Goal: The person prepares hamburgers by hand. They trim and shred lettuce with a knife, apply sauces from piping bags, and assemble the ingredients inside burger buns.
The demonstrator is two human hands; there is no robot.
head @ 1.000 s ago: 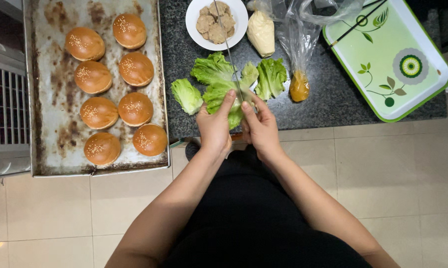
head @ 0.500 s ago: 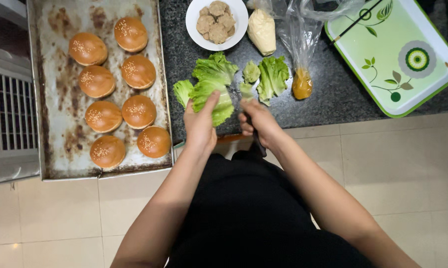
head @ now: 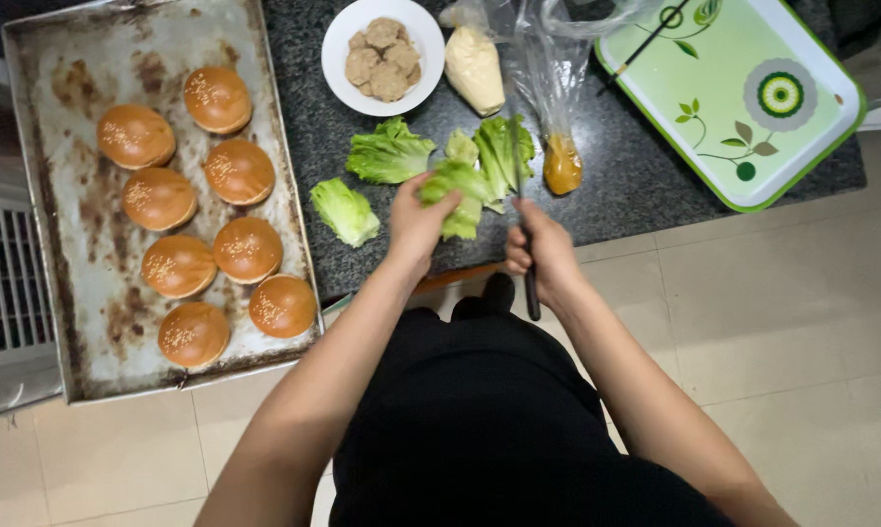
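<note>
My left hand (head: 416, 220) holds a piece of green lettuce (head: 455, 193) just above the dark granite counter (head: 636, 185). My right hand (head: 543, 256) grips a black-handled knife (head: 530, 278), its blade pointing up toward the lettuce pieces. More lettuce lies on the counter: one leaf (head: 390, 153) above my left hand, a smaller piece (head: 344, 210) to its left, and another leaf (head: 505, 151) by the blade.
A worn metal baking tray (head: 80, 254) at the left holds several sesame buns (head: 236, 171). A white bowl of patties (head: 383, 57), a bag of pale sauce (head: 475, 68), a bag of orange sauce (head: 560, 161) and a green tray (head: 743, 93) sit on the counter.
My left hand has lifted a lettuce piece off the pile and moved slightly left. My right hand has drawn back toward the counter edge with the knife.
</note>
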